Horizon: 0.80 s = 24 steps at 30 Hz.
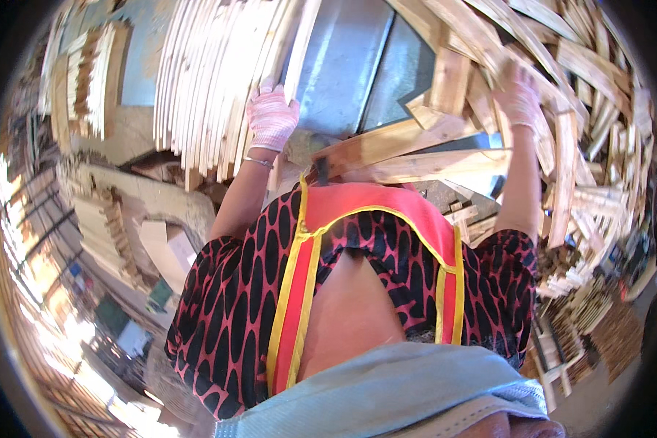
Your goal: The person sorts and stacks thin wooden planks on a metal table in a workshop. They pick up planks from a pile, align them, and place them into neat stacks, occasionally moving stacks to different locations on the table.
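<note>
My left hand (272, 116), in a pink and white knitted glove, lies at the right edge of a row of long thin wooden strips (213, 93). Its fingers touch the near end of a pale strip (303, 46); whether they close on it cannot be told. To the right, my right hand (516, 98) wears a similar glove and reaches onto a jumbled pile of wooden boards (565, 164). Its fingertips are blurred against a board, so a hold cannot be made out. Between the hands is a smooth metal table surface (342, 60).
Loose boards (378, 145) lie across the table's near edge, close to my body. At the far left stands another stack of strips (96, 82). More stacked wood (104, 230) sits at lower left, and scrap wood pieces (586, 306) lie at lower right.
</note>
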Available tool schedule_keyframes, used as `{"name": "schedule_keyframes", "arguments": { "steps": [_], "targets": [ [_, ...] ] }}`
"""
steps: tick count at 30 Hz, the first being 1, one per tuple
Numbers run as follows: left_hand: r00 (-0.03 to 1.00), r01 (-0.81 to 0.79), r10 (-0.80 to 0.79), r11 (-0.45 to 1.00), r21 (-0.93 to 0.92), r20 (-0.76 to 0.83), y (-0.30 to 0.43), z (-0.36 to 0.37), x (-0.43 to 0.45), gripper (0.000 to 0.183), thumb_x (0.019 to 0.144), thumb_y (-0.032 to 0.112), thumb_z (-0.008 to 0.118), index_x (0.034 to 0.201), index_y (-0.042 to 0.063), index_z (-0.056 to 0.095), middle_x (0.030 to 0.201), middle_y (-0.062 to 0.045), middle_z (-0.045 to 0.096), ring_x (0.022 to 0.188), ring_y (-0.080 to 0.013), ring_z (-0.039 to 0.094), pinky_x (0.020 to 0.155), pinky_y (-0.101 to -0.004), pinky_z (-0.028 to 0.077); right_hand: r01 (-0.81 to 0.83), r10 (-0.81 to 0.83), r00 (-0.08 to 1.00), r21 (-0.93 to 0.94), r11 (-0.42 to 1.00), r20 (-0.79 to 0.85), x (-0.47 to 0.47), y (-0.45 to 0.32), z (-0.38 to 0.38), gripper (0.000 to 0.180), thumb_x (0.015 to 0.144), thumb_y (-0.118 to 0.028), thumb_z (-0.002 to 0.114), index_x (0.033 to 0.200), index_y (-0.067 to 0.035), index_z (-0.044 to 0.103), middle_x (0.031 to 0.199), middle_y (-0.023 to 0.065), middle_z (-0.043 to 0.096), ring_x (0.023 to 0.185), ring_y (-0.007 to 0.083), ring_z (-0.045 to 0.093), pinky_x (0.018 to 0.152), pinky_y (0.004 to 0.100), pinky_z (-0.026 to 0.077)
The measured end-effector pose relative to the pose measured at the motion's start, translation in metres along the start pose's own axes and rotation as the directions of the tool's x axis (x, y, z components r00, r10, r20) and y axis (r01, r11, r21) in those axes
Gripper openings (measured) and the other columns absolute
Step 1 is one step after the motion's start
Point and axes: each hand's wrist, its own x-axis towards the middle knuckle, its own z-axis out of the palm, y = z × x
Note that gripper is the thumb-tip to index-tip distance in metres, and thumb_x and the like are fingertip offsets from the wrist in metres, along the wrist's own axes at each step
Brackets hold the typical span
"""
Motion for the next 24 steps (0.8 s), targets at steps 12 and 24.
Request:
{"name": "schedule_keyframes", "arguments": {
  "steps": [12, 24],
  "targets": [
    [0.915, -0.296, 0.401, 0.741, -0.602, 0.044, 0.037, -0.055, -0.03, 0.098, 0.086, 0.056, 0.072, 0.16, 0.008, 0.03, 0.16, -0.021, 0.04, 0.147, -0.0371, 0.041, 0.12, -0.0446, 0.037, -0.056, -0.078, 0.988, 0.776, 0.628, 0.135, -0.026, -0.217, -0.117, 0.093, 0.079, -0.043, 0.085, 0.151, -0.001, 0.043, 0.131, 0.0216, 0.066, 0.118, 0.0366, 0.066, 0.103, 0.0415, 0.051],
    [0.909, -0.331, 0.283, 0.936, -0.121, -0.305, -0.051, 0.027, -0.001, 0.068, 0.085, 0.036, 0.071, 0.146, 0.012, 0.052, 0.15, -0.014, 0.05, 0.141, -0.0333, 0.043, 0.117, -0.051, 0.034, -0.536, 0.712, 0.54, 0.836, -0.12, 0.449, -0.262, -0.163, 0.007, 0.082, 0.09, -0.026, 0.076, 0.154, 0.007, 0.036, 0.139, 0.0227, 0.058, 0.117, 0.0277, 0.059, 0.103, 0.0381, 0.048]
  ]
}}
